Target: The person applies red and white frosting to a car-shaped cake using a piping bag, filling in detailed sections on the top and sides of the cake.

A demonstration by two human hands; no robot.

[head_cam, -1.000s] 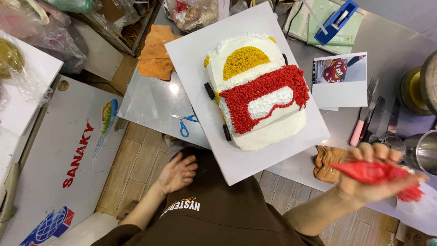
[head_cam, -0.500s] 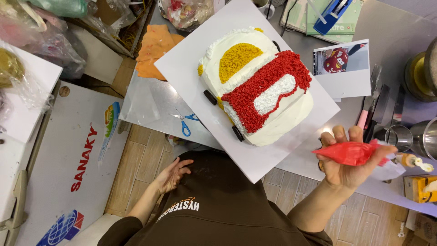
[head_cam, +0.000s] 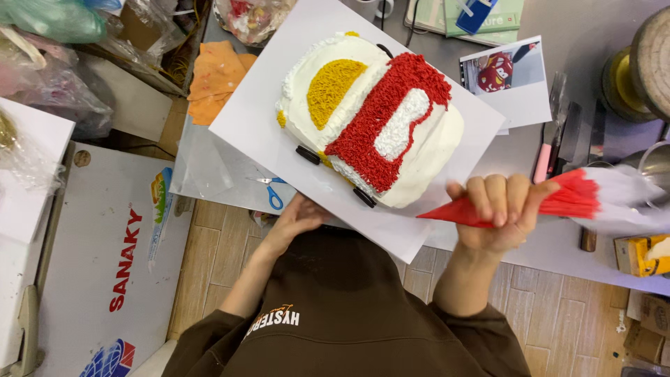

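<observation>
Worktop (head_cam: 600, 77): grey, cluttered | floor (head_cam: 558, 314): wood-look tiles | cake (head_cam: 377, 119) on white board (head_cam: 258, 112)

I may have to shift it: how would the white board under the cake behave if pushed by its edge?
The white board probably bends, since it looks thin and overhangs the counter near the left hand. The cake likely weighs it down, and its piped icing would smear easily.

Bright even overhead light, soft shadows, slight blur at edges.
</observation>
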